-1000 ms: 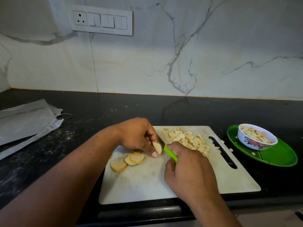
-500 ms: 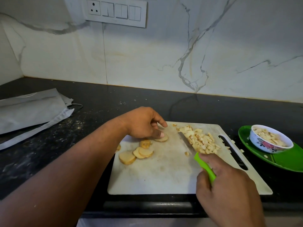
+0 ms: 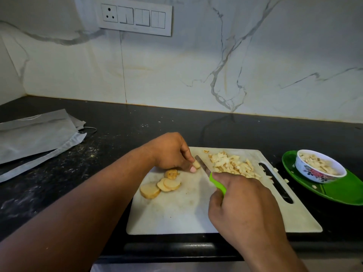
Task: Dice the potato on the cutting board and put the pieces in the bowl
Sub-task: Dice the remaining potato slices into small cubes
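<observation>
Head view, looking down on a white plastic cutting board (image 3: 176, 216) on a black stone counter (image 3: 137, 130). Left hand (image 3: 170, 152) pinching one pale round potato slice (image 3: 196, 164) down against the board, fingertips curled close to the steel blade of a green-handled knife (image 3: 217, 183). Right hand (image 3: 243, 203) wrapped tight round that handle, blade just beside the slice. Four more slices (image 3: 160, 185) waiting nearer the board's left edge; heap of diced potato (image 3: 232, 163) at the far side; white flowered bowl (image 3: 320, 168) partly filled, on a green plate (image 3: 343, 191) to the right. Best done slowly: knuckles forward, nails tucked (little slice, little margin), strips first, then crosswise into dice.
</observation>
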Action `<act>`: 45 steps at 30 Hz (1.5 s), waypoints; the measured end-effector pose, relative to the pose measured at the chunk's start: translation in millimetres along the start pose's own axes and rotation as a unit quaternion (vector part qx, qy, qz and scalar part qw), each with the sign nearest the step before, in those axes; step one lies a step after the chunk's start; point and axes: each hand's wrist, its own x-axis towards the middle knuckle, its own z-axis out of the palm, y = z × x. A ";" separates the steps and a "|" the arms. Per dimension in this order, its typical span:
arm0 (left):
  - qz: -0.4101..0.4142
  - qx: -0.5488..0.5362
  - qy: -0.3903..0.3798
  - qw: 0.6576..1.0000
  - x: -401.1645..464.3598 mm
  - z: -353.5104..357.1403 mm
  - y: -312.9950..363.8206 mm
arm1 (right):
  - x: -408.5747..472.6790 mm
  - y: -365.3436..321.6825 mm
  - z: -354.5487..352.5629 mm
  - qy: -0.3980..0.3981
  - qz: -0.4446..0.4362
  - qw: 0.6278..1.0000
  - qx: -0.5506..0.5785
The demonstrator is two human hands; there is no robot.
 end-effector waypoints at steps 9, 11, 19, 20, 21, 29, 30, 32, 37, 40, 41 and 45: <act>-0.051 -0.040 -0.011 0.998 4.4 1.4 0.6 | -17.9 6.5 -37.0 -0.053 -0.007 0.997 -0.054; -0.052 -0.044 -0.010 0.998 3.5 1.1 -1.1 | -14.2 3.7 -37.4 -0.035 -0.010 0.998 -0.050; -0.052 -0.057 -0.008 0.997 0.7 -0.2 1.5 | -2.4 -7.0 -5.9 -0.023 -0.026 0.999 -0.035; -0.053 -0.057 -0.008 0.997 1.1 -0.7 1.5 | -6.0 -4.3 -7.5 -0.031 -0.031 0.998 -0.034; -0.053 -0.057 -0.009 0.997 1.3 -1.1 1.4 | -10.2 -1.7 -10.3 -0.038 -0.030 0.998 -0.031; -0.030 -0.057 -0.007 0.998 -2.3 -0.1 -1.3 | -18.2 2.2 -33.1 -0.032 -0.017 0.998 -0.043; -0.025 -0.058 -0.010 0.998 -3.5 -0.8 -1.5 | -14.0 0.1 -30.6 -0.021 -0.021 0.999 -0.043; -0.014 -0.055 -0.024 0.998 -6.1 -3.9 -2.2 | -5.2 -4.0 -22.0 -0.009 -0.021 0.999 -0.045; 0.006 -0.038 -0.034 0.999 -5.9 -10.7 -6.3 | 9.0 -8.9 -4.1 -0.002 -0.023 0.999 -0.037; -0.006 -0.026 -0.020 0.999 -2.5 -7.0 -4.0 | 10.0 -8.4 0.3 -0.011 -0.025 0.999 -0.035; -0.013 -0.025 -0.015 0.999 -1.7 -5.7 -2.3 | 9.3 -7.9 0.3 -0.016 -0.026 0.999 -0.036; -0.038 -0.013 -0.005 0.999 1.5 -1.4 2.4 | 1.3 -3.2 -2.0 -0.035 -0.036 0.999 -0.020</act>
